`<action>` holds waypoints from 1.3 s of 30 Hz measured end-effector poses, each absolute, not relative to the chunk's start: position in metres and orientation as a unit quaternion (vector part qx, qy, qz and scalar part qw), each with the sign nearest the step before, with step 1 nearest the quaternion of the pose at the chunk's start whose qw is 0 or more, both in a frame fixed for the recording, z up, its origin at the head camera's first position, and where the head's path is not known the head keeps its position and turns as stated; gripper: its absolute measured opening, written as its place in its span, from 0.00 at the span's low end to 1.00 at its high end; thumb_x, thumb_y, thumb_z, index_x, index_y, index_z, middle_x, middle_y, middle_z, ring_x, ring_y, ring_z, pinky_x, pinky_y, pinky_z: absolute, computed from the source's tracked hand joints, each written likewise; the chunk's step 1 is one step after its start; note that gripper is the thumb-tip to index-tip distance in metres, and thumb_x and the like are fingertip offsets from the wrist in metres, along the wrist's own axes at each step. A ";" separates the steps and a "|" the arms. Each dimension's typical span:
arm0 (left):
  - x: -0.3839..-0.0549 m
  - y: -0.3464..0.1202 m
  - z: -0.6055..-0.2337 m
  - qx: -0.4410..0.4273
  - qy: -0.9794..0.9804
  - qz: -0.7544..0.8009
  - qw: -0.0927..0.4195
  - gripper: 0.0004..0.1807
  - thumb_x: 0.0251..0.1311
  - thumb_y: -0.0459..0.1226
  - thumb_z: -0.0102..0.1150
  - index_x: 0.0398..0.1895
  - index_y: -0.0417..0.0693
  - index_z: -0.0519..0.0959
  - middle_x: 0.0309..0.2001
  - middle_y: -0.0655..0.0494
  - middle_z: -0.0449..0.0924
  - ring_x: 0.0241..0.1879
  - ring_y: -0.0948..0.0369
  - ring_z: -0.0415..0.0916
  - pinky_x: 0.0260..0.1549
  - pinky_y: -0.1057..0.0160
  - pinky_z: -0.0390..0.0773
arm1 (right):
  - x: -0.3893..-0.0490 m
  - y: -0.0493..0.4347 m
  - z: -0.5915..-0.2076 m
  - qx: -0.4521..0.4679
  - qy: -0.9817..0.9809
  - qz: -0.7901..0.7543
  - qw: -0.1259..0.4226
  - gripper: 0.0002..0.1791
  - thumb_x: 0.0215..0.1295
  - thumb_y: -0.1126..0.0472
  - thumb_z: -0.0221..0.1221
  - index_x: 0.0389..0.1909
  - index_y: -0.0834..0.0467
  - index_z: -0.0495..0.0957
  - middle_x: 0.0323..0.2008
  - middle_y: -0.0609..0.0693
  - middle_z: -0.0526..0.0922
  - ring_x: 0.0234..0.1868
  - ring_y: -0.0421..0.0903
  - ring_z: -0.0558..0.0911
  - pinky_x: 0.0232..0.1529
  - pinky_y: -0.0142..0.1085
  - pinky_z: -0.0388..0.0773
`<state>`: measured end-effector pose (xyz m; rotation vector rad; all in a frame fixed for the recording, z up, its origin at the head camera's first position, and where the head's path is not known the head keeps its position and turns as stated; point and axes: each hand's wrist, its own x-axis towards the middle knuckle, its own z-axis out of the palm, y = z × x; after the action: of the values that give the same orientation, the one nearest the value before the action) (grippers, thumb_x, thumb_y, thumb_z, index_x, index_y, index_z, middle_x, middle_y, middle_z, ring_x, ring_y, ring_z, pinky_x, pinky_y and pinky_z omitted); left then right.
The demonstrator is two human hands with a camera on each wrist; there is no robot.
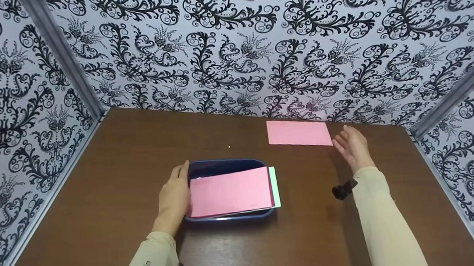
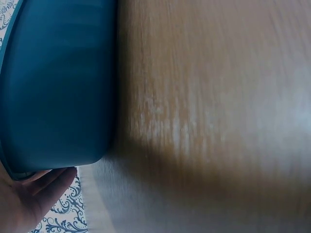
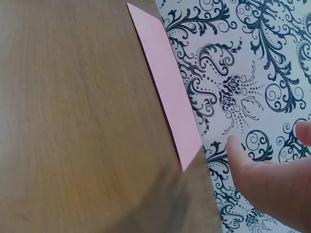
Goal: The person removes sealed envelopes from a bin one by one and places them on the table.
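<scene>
My left hand [image 1: 175, 197] holds the left end of a dark blue plastic tub [image 1: 231, 218]. In the left wrist view, its fingers [image 2: 53, 187] lie against the tub's outer end wall; the thumb is hidden. Pink envelopes or papers, the top one a pink envelope [image 1: 231, 192] with small printed boxes, lie across the tub. A light green sheet [image 1: 274, 187] sticks out at their right side. At the back of the table, my right hand [image 1: 353, 146] hovers with relaxed fingers beside another pink envelope [image 1: 299, 133], apart from it and holding nothing.
The brown wooden table [image 1: 98, 194] carries everything. A wall with black scroll patterns [image 1: 231, 57] rises right behind the far pink envelope, and patterned panels stand on both sides. A tiny white speck [image 1: 229, 146] lies behind the tub.
</scene>
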<state>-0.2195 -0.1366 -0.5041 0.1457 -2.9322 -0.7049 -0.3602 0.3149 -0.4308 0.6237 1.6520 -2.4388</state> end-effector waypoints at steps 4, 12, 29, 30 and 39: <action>-0.219 -0.137 -0.506 0.041 -0.971 -0.226 0.072 0.32 0.68 0.24 0.43 0.76 0.45 0.60 0.68 0.36 0.68 0.49 0.38 0.82 0.50 0.41 0.81 | -0.357 0.320 -0.429 0.197 0.551 -0.808 0.062 0.40 0.79 0.52 0.42 0.80 0.47 0.29 0.81 0.47 0.32 0.81 0.46 0.46 0.77 0.34 0.55; -0.219 -0.136 -0.506 0.040 -0.971 -0.224 0.073 0.31 0.70 0.25 0.43 0.76 0.45 0.60 0.68 0.36 0.68 0.50 0.38 0.82 0.50 0.42 0.81 | -0.354 0.324 -0.427 0.192 0.556 -0.807 0.060 0.39 0.79 0.52 0.41 0.80 0.48 0.30 0.82 0.48 0.33 0.81 0.47 0.47 0.78 0.36 0.56; -0.218 -0.137 -0.504 0.044 -0.970 -0.230 0.068 0.31 0.70 0.26 0.44 0.76 0.46 0.60 0.68 0.38 0.68 0.47 0.38 0.83 0.49 0.42 0.82 | -0.346 0.321 -0.421 0.191 0.550 -0.810 0.068 0.39 0.79 0.53 0.43 0.81 0.46 0.32 0.82 0.49 0.37 0.80 0.46 0.50 0.77 0.35 0.56; -0.218 -0.137 -0.504 0.045 -0.970 -0.230 0.069 0.31 0.70 0.26 0.44 0.76 0.46 0.61 0.68 0.38 0.68 0.46 0.38 0.83 0.48 0.42 0.82 | -0.346 0.321 -0.420 0.191 0.549 -0.811 0.068 0.39 0.79 0.53 0.44 0.81 0.46 0.33 0.82 0.48 0.37 0.81 0.46 0.50 0.77 0.35 0.56; -0.219 -0.137 -0.504 0.043 -0.969 -0.232 0.066 0.31 0.70 0.25 0.41 0.76 0.46 0.60 0.68 0.38 0.68 0.46 0.38 0.82 0.48 0.41 0.82 | -0.342 0.317 -0.417 0.188 0.548 -0.812 0.071 0.39 0.79 0.53 0.44 0.81 0.46 0.33 0.82 0.49 0.39 0.81 0.47 0.50 0.77 0.36 0.57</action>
<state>-0.2192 -0.1369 -0.5041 0.1299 -2.9247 -0.7012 -0.3420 0.3173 -0.4174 0.5655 1.6471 -2.4433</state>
